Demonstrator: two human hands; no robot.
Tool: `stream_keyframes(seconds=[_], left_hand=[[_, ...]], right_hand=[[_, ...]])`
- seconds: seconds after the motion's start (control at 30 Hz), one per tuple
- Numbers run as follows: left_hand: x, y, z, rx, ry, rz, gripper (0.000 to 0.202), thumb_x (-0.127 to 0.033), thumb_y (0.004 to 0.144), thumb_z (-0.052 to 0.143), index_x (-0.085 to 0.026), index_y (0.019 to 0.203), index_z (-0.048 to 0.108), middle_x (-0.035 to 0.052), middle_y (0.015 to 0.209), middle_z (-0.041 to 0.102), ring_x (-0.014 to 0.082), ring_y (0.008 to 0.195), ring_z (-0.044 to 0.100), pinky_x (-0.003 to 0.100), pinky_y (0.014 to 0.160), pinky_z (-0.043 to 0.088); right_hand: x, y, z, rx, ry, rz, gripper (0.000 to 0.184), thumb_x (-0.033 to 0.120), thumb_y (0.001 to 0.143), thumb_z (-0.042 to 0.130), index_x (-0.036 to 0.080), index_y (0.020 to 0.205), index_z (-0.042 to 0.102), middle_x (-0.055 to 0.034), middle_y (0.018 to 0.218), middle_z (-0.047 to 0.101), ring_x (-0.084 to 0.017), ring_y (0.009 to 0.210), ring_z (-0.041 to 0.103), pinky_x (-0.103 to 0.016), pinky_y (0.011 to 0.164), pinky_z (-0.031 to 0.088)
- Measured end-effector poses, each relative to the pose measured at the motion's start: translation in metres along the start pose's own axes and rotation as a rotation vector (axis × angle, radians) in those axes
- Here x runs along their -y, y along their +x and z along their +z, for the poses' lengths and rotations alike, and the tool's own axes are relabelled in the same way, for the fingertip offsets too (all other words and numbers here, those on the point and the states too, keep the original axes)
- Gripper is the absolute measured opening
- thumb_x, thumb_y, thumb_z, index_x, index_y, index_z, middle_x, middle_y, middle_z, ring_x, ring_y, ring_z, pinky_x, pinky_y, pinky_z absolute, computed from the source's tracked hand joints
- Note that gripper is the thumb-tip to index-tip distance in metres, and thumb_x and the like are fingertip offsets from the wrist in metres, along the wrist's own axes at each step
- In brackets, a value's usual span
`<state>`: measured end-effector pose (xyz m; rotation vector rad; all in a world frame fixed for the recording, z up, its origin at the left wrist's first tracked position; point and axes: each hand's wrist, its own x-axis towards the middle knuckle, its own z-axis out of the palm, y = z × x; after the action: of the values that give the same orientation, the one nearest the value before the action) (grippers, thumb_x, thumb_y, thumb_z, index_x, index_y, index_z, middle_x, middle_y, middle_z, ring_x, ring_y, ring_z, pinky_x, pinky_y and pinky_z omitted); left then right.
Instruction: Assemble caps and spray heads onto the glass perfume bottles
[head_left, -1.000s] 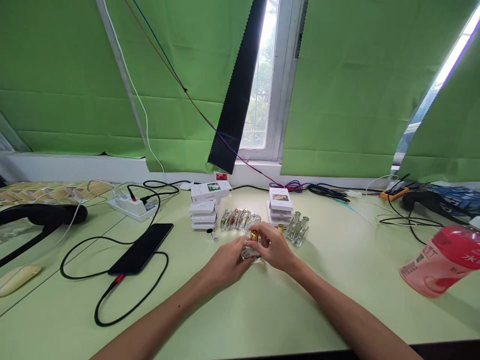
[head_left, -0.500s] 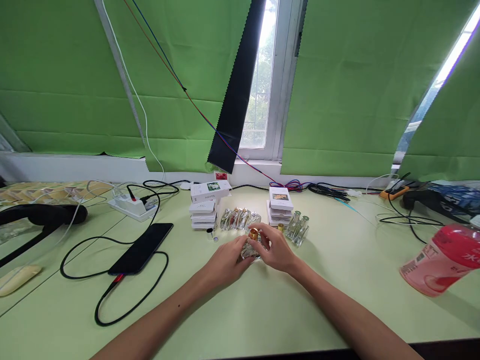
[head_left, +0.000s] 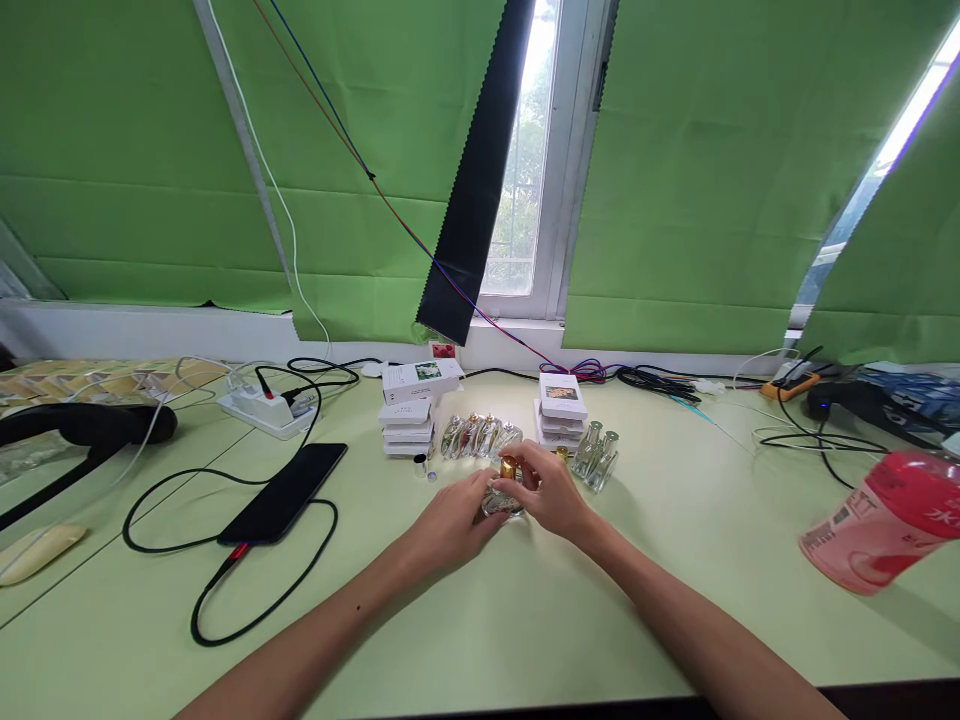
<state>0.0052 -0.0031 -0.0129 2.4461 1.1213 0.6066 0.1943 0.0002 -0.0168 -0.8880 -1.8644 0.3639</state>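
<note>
At the middle of the desk my left hand [head_left: 459, 508] is closed around a clear glass bottle [head_left: 501, 502], which looks like a perfume bottle. My right hand [head_left: 546, 490] pinches a shiny gold cap [head_left: 508, 467] at the bottle's top; whether the cap is fully seated I cannot tell. Just beyond my hands lies a row of small glass bottles [head_left: 480, 437]. More slim glass bottles [head_left: 595, 456] with greenish tops lie right of my right hand, near another small gold cap [head_left: 562, 453]. A dark cylindrical cap [head_left: 420, 465] is left of the row.
White boxes are stacked at the left [head_left: 407, 428] and right [head_left: 562, 397] of the bottles. A black phone [head_left: 285, 495] on a cable lies left. A pink drink bottle [head_left: 874, 520] stands at right. Behind are a power strip [head_left: 266, 412] and coiled black cables [head_left: 656, 382].
My right fingers have settled slightly lower around the gold cap. My left hand stays on the bottle, and the view has shifted a little.
</note>
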Motion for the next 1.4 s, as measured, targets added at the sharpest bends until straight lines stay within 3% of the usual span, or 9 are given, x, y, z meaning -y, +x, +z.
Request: stream_keyframes(seconds=[0.13,0.37,0.7,0.97,1.4], left_hand=[[0.0005,0.0001,0.0008,0.004,0.009,-0.007,0.017,-0.033,0.091,0.056,-0.023,0.104,0.054,0.0035,0.101,0.068,0.0241,0.082,0.066,0.033,0.068,0.044],[0.0011,0.0000,0.0027,-0.003,0.007,0.007,0.019,-0.033,0.092,0.055,-0.022,0.106,0.055,0.0062,0.105,0.068,0.0262,0.091,0.067,0.033,0.073,0.046],[0.0021,0.0009,0.0027,-0.002,0.020,0.034,0.018,-0.030,0.092,0.055,-0.021,0.108,0.055,0.0065,0.109,0.068,0.0264,0.093,0.066,0.033,0.072,0.045],[0.0037,0.0007,0.0055,-0.031,0.011,0.039,0.021,-0.031,0.092,0.056,-0.022,0.112,0.055,0.0054,0.107,0.069,0.0249,0.088,0.067,0.031,0.066,0.043],[0.0026,0.0005,0.0052,-0.041,0.016,0.056,0.022,-0.030,0.092,0.055,-0.022,0.112,0.055,0.0050,0.108,0.069,0.0251,0.091,0.067,0.032,0.069,0.046]], right_hand=[[-0.0012,-0.0010,0.0000,-0.003,0.002,0.001,0.019,0.033,0.090,0.070,0.020,0.103,0.065,0.0014,0.079,0.057,-0.010,0.055,0.040,-0.027,0.058,0.038],[0.0020,-0.0049,-0.0040,0.038,-0.002,-0.071,0.025,0.028,0.092,0.063,0.021,0.117,0.062,0.0000,0.087,0.062,-0.009,0.054,0.042,-0.027,0.059,0.040],[0.0001,-0.0032,-0.0016,0.032,-0.005,-0.065,0.019,0.022,0.093,0.059,0.021,0.111,0.065,-0.0014,0.086,0.063,-0.010,0.055,0.041,-0.026,0.057,0.040],[0.0001,0.0030,-0.0019,-0.004,0.036,-0.022,0.011,0.028,0.090,0.066,0.021,0.098,0.065,0.0007,0.078,0.061,-0.010,0.054,0.038,-0.025,0.055,0.036],[-0.0048,0.0020,0.0010,-0.015,0.026,0.008,0.023,0.042,0.090,0.070,0.020,0.096,0.065,0.0007,0.079,0.060,-0.010,0.054,0.039,-0.026,0.055,0.036]])
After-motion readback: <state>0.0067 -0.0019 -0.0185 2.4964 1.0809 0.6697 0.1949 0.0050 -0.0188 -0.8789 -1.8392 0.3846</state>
